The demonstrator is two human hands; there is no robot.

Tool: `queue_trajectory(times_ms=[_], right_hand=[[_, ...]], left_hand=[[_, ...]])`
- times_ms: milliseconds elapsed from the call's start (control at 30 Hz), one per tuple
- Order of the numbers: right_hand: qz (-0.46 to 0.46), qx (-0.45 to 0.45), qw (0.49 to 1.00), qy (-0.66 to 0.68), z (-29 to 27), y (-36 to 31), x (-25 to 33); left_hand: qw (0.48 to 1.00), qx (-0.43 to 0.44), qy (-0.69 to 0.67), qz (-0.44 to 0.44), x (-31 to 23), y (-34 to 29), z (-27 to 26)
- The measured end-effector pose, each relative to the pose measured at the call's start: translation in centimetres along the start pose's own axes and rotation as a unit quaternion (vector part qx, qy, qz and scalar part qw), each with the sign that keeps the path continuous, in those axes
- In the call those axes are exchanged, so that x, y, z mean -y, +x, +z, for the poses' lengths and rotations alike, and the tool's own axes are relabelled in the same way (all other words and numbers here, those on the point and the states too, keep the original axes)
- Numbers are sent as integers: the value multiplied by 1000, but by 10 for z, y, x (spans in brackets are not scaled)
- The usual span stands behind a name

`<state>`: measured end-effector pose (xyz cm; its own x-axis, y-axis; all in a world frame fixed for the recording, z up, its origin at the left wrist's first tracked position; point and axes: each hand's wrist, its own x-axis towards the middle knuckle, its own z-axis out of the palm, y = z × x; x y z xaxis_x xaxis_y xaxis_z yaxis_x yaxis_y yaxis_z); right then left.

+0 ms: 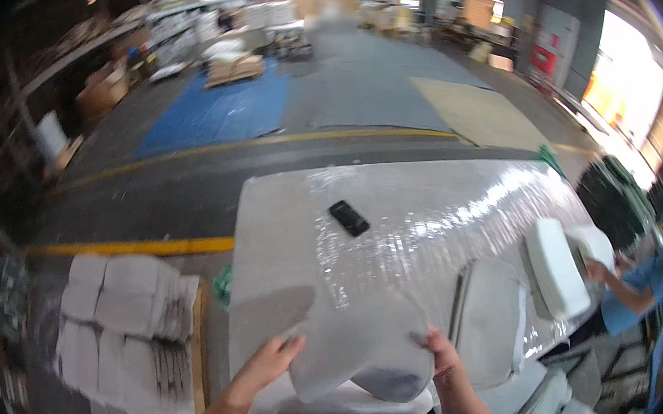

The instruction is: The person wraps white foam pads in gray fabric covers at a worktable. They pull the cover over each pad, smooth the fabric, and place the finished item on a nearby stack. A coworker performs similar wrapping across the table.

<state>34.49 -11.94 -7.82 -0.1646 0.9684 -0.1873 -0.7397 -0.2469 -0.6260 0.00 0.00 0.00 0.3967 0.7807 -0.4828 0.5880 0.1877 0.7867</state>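
I hold a pale grey, rounded, curved panel (362, 335) up over the near side of a plastic-wrapped table. Its lower right part bends into shadow. My right hand (445, 355) is closed on the panel's right edge. At the left edge, my left hand (275, 360) has its fingers pressed against the panel; its grip is partly blurred. Below lies another white padded piece (327, 407), mostly hidden by the panel and my body. To the right of my right hand rests a flat grey cushion-like piece (489, 321) with a dark edge.
A black phone (349, 218) lies on the wrapped tabletop (282, 218). Stacked white pieces (124, 298) stand on a pallet at left. On the right, a person in blue (647, 281) handles white pieces beside a long white cushion (558, 267). More pale panels (553, 408) lean near my right elbow.
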Motion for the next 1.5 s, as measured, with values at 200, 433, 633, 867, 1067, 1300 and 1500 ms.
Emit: queue_trajectory(times_ms=[200, 433, 633, 867, 1067, 1300, 1500], right_hand=[[-112, -297, 948, -25, 12, -59, 40], [-402, -301, 863, 50, -11, -103, 93], [-270, -773, 483, -312, -104, -221, 83], [-246, -469, 801, -278, -37, -136, -114], [-296, -560, 718, -287, -22, -138, -173], [-358, -560, 711, -230, 64, -98, -192], [-330, -635, 645, -270, 44, -104, -229]], left_hand=[[979, 141, 140, 53, 60, 17, 58], [951, 131, 242, 140, 19, 12, 89], [877, 282, 299, 249, -1, 6, 128], [873, 268, 319, 255, 6, 4, 88], [817, 369, 329, 297, 28, -23, 123], [838, 355, 327, 253, 64, -26, 76], [864, 391, 269, 168, 107, -18, 17]])
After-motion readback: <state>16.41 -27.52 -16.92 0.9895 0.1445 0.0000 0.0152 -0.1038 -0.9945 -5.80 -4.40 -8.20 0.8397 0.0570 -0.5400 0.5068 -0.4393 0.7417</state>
